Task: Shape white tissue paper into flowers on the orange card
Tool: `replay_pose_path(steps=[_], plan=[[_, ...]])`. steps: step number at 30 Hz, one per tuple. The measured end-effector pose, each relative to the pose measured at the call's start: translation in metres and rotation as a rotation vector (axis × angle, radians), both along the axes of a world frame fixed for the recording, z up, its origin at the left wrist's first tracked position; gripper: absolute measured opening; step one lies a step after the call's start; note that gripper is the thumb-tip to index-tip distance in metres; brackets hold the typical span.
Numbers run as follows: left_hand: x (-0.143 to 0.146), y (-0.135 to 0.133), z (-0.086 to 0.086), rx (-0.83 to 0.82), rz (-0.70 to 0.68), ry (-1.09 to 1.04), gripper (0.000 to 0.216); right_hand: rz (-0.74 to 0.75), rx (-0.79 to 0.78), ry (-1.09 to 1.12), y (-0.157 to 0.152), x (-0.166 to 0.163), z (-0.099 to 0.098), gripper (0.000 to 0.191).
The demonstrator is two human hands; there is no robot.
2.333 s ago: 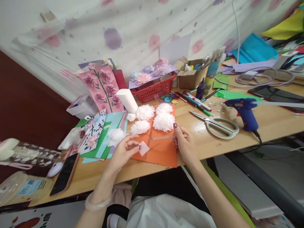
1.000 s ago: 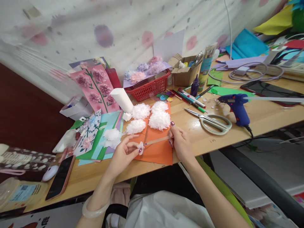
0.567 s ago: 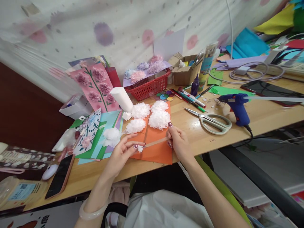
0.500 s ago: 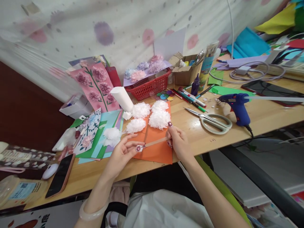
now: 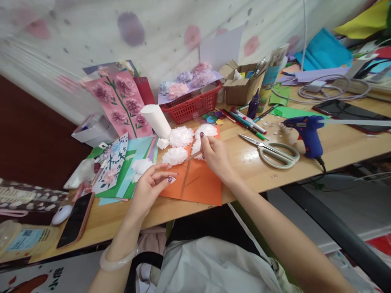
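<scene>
My right hand [image 5: 216,156] is over the white ruffled paper flowers, its thumb and fingers pinching a thin translucent strip [image 5: 193,156] that slants down to the left. The hand partly covers one flower [image 5: 208,130] on the right. Two more white flowers [image 5: 181,136] rest to the left of the strip. Under them lies an orange sheet [image 5: 203,183] with dark lines on it. My left hand [image 5: 152,183] is held at the sheet's left side, fingers stretched loosely forward, with nothing visible in it. Just behind it is a thin white flower [image 5: 141,167] on coloured papers.
Scissors [image 5: 271,152] and a blue glue gun [image 5: 307,132] lie to the right. Pens [image 5: 249,122] and a red basket [image 5: 195,103] are behind. A white roll [image 5: 156,121] stands near the flowers. At left are coloured papers [image 5: 130,162] and a phone [image 5: 76,219].
My right hand has moved forward and left over the flowers, carrying the strip. The strip's other end has come away from my left hand, which has shifted slightly left.
</scene>
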State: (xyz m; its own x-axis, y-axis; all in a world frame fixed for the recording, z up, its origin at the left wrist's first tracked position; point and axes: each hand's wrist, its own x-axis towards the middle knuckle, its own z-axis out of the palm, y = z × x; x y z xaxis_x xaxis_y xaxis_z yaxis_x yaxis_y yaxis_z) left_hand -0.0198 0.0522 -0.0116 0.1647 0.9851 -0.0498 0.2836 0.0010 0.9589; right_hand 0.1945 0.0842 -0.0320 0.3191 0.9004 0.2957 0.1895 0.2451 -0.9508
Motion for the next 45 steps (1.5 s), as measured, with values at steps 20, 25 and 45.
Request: replay_pose_path(steps=[20, 25, 45], plan=[[0.030, 0.058, -0.023, 0.566, -0.021, 0.491, 0.040, -0.044, 0.189, -0.109, 0.002, -0.001, 0.000, 0.046], [0.030, 0.061, -0.024, 0.596, -0.036, 0.510, 0.040, -0.022, 0.183, -0.206, -0.001, -0.003, -0.003, 0.044], [0.029, 0.067, -0.024, 0.605, -0.051, 0.541, 0.043, 0.008, 0.232, -0.433, 0.006, -0.008, -0.014, 0.041]])
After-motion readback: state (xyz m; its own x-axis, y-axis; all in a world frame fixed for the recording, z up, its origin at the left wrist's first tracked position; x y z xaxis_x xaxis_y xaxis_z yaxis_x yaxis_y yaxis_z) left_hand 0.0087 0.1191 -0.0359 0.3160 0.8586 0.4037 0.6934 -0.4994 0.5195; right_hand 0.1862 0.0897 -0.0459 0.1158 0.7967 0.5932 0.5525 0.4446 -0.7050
